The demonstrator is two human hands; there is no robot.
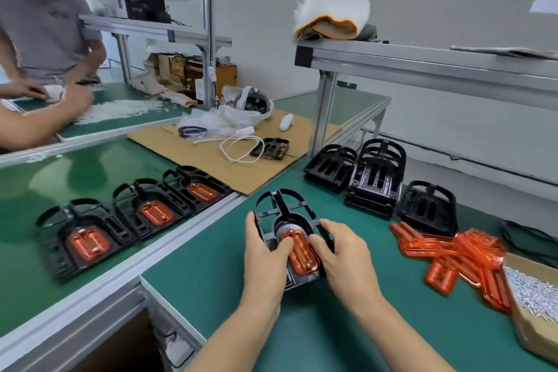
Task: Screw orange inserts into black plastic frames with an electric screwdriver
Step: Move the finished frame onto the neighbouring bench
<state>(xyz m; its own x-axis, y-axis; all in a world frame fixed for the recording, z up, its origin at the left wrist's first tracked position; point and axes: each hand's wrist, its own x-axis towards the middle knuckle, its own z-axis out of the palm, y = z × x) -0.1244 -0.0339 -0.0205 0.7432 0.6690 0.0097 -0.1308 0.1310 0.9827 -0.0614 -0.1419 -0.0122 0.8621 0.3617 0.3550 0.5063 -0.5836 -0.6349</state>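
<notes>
- A person's two bare hands hold one black plastic frame (282,214) just above a green work mat (317,326), near the middle of the view.
- An orange insert (302,254) sits in the frame's centre recess, with a small silver screw head at each end.
- The left hand (264,248) grips the frame's left edge; its fingers curl round that side, and its thumb lies across the insert's upper end.
- The right hand (342,254) grips the frame's right side, fingers curled round the edge and thumb resting against the insert's right rim.
- To the left, on a neighbouring green bench, three finished frames (133,220) lie in a row, each with an orange insert fitted.
- To the right, stacks of bare black frames (374,178) stand near the back of the mat.
- In front of those stacks lies a loose pile of orange inserts (453,257).
- A cardboard box of small silver screws (534,290) sits at the right edge, touching that pile.
- Another person sits at the far left behind the bench.
</notes>
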